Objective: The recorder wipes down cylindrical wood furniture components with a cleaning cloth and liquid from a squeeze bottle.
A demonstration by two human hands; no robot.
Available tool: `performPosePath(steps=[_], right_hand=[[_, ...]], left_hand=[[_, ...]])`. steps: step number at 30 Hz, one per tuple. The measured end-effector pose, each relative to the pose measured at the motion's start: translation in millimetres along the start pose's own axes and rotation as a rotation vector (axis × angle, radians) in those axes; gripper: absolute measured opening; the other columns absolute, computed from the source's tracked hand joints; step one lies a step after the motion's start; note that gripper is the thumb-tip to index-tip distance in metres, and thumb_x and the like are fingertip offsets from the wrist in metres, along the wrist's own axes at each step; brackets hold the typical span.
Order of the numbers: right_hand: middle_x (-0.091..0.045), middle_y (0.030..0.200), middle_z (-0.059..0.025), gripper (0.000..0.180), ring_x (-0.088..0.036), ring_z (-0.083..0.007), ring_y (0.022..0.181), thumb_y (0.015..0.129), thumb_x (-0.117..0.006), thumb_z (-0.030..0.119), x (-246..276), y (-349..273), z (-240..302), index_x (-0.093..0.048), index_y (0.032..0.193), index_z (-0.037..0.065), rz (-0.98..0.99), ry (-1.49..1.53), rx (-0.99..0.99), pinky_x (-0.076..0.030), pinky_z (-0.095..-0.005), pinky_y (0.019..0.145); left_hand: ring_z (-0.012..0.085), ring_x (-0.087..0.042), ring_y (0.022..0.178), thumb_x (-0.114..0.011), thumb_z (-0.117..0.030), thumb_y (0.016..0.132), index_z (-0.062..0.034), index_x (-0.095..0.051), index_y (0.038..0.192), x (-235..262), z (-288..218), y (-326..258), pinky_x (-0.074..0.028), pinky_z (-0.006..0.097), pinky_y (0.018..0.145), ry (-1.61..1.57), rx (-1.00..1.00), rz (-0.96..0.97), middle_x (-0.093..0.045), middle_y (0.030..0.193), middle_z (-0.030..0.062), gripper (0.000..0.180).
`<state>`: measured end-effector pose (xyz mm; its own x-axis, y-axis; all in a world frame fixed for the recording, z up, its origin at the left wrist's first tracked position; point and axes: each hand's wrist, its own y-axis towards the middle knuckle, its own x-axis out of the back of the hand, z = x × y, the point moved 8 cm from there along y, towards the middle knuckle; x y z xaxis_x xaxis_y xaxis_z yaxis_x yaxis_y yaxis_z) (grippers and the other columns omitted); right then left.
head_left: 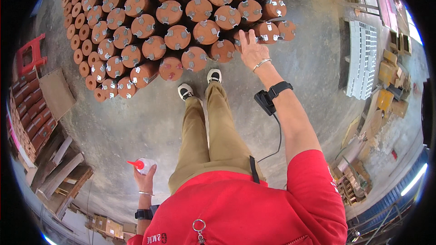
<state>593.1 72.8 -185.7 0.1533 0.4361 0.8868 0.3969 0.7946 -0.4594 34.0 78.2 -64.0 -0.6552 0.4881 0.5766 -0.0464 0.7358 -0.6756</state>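
A small white squeeze bottle (146,165) with a long red nozzle is in my left hand (144,182), held low beside my left leg. The nozzle points to the left. Ahead, my right hand (254,55) reaches to the near right edge of a large group of terracotta-coloured cylinders (205,32). Two of its fingers stretch out over a cylinder partly hidden under them, beside another cylinder (267,32). Whether the fingertips touch it I cannot tell. Grey patches and small metal clips show on the cylinders' round tops.
At the far left stand smaller cylinders with centre holes (80,20). A red plastic stool (32,54), a brown board (56,93) and stacked reddish blocks (34,109) are on the left. A pale slatted panel (362,59) and cardboard boxes (387,71) are on the right.
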Motion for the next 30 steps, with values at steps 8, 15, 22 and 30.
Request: performPosePath(steps=[8, 15, 22, 30], right_hand=[[-0.026, 0.142, -0.0279, 0.065, -0.066, -0.0343, 0.085, 0.082, -0.052, 0.012, 12.8, 11.0, 5.1, -0.025, 0.141, 0.006, 0.059, 0.01, 0.048, -0.054, -0.0395, 0.068], [-0.022, 0.144, -0.0278, 0.085, -0.063, -0.0367, 0.095, 0.077, -0.066, 0.019, -4.2, 22.2, 4.6, -0.015, 0.142, 0.001, 0.156, 0.024, 0.036, -0.054, -0.0398, 0.074], [-0.021, 0.142, -0.0317, 0.072, -0.065, -0.0355, 0.087, 0.082, -0.055, 0.011, 2.9, 14.5, 6.6, -0.017, 0.141, -0.003, 0.071, 0.096, 0.079, -0.054, -0.0395, 0.071], [-0.019, 0.146, -0.0247, 0.075, -0.063, -0.0332, 0.091, 0.079, -0.06, 0.011, 7.9, 1.7, 1.6, -0.019, 0.141, -0.001, 0.0, 0.158, 0.077, -0.054, -0.0401, 0.071]], left_hand=[[0.0185, -0.057, 0.09, -0.081, -0.015, 0.066, 0.0005, -0.048, 0.117, -4.6, 8.7, -0.4, -0.047, 0.031, 0.08, -0.028, 0.01, 0.02, -0.058, 0.102, 0.0087, 0.062], [0.0182, -0.058, 0.089, -0.081, -0.015, 0.066, 0.0004, -0.049, 0.115, -10.9, -0.9, 0.5, -0.047, 0.032, 0.079, -0.004, -0.009, 0.019, -0.058, 0.1, 0.0084, 0.061], [0.0189, -0.059, 0.087, -0.08, -0.015, 0.066, 0.0008, -0.05, 0.113, -15.1, -10.7, 2.6, -0.048, 0.031, 0.078, -0.04, -0.005, 0.041, -0.059, 0.099, 0.0095, 0.058], [0.0189, -0.06, 0.088, -0.079, -0.013, 0.066, 0.0007, -0.05, 0.113, -11.4, -11.4, 2.6, -0.049, 0.032, 0.078, -0.06, -0.022, 0.041, -0.059, 0.099, 0.01, 0.057]])
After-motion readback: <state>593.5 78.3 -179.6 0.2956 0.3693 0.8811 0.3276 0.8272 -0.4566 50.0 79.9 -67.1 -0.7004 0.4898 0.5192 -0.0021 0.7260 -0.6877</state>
